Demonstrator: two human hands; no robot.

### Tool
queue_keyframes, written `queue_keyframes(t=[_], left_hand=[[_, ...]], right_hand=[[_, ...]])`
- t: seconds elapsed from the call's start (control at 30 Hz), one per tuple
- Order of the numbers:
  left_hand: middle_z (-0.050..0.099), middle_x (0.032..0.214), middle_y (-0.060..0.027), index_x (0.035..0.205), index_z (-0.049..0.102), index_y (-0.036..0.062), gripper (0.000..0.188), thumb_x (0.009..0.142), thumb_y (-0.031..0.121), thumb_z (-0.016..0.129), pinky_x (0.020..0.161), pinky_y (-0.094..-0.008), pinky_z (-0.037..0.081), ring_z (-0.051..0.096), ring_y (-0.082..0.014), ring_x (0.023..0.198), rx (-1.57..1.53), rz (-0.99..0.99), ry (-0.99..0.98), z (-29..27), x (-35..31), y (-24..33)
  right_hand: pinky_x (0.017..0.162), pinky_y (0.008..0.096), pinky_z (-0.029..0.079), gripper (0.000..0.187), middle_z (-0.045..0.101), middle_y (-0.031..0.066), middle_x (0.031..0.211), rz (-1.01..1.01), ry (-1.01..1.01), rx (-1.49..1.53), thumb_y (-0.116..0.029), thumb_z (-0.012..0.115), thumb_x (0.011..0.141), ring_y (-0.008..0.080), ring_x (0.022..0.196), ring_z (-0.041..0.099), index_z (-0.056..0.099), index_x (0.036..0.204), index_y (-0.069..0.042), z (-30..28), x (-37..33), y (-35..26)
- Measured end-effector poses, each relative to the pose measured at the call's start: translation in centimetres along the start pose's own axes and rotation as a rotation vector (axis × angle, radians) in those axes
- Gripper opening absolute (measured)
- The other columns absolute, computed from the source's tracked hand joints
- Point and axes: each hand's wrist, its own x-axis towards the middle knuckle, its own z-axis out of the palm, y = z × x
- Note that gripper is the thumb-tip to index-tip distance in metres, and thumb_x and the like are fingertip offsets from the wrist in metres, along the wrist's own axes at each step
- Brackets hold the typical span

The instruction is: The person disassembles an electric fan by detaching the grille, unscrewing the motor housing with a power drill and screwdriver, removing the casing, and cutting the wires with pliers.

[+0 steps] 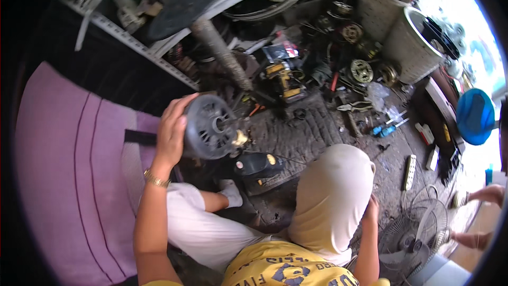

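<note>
My left hand [172,127] grips the rim of a round dark-grey fan motor housing [203,132], with slots around a raised centre. It is held up on edge, to the left of a worn wooden board [301,137]. A small brass-coloured piece [239,139] shows at its right side; whether it is attached cannot be told. Just below lies a black shoe [258,165]. My right hand [372,209] rests low beside my right knee, its fingers mostly hidden behind the trouser leg. A small dark ring [300,113] lies on the board.
Beyond the board stands a yellow cordless drill [286,80]. Pliers [355,107], blue-handled screwdrivers [389,128] and motor parts [362,71] litter the floor. Grey buckets [410,47] stand back right; a power strip [409,172] and a fan [413,233] are near right. Another person's legs [479,241] show there.
</note>
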Motion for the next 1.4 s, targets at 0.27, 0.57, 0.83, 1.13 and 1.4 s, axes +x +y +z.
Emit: queue_keyframes(t=[0.27,0.57,0.83,1.13,1.4], left_hand=[[0.067,0.131,-0.0222,0.139,0.065,-0.0023,0.063,0.108,0.045,0.036,0.108,-0.0441,0.046,0.064,-0.0389,0.122,0.03,-0.09,0.021,4.1,3.6,0.3],[0.067,0.133,-0.022,0.14,0.065,-0.0028,0.076,0.109,0.057,0.029,0.112,-0.0468,0.041,0.062,-0.0387,0.126,0.107,-0.195,-0.018,4.9,6.3,0.0],[0.065,0.133,-0.0264,0.139,0.065,-0.0052,0.092,0.104,0.07,0.024,0.112,-0.0506,0.043,0.06,-0.0415,0.127,0.146,-0.309,-0.048,7.1,8.4,-1.3],[0.063,0.135,-0.0243,0.141,0.063,-0.0063,0.096,0.103,0.073,0.025,0.11,-0.0466,0.046,0.061,-0.0364,0.126,0.12,-0.347,-0.095,8.6,11.0,-2.7],[0.065,0.134,-0.0262,0.137,0.066,-0.0072,0.107,0.094,0.086,0.038,0.11,-0.0487,0.045,0.062,-0.0387,0.124,0.129,-0.294,-0.093,7.2,11.2,-3.1]], right_hand=[[0.099,0.0495,0.057,0.062,0.052,0.02,0.149,-0.884,-0.266,-1.782,-0.033,0.072,0.093,0.04,0.125,0.057,0.06,0.154,-0.036,19.5,13.0,-0.6],[0.092,0.0525,0.056,0.043,0.056,0.0185,0.134,-1.031,-0.549,-1.935,-0.021,0.071,0.088,0.039,0.113,0.061,0.068,0.13,-0.025,22.6,15.4,0.6],[0.097,0.0532,0.057,0.056,0.052,0.0239,0.138,-1.074,-0.6,-1.5,-0.016,0.078,0.084,0.0465,0.118,0.06,0.056,0.136,-0.014,34.5,20.9,-2.4],[0.09,0.0545,0.061,0.065,0.049,0.025,0.146,-0.97,-0.419,-1.645,-0.026,0.086,0.08,0.049,0.117,0.059,0.056,0.138,-0.022,44.4,25.2,-1.2],[0.086,0.0571,0.06,0.061,0.05,0.0232,0.132,-0.934,-0.072,-1.4,-0.018,0.087,0.077,0.0477,0.11,0.065,0.052,0.127,-0.014,44.0,26.2,-5.3]])
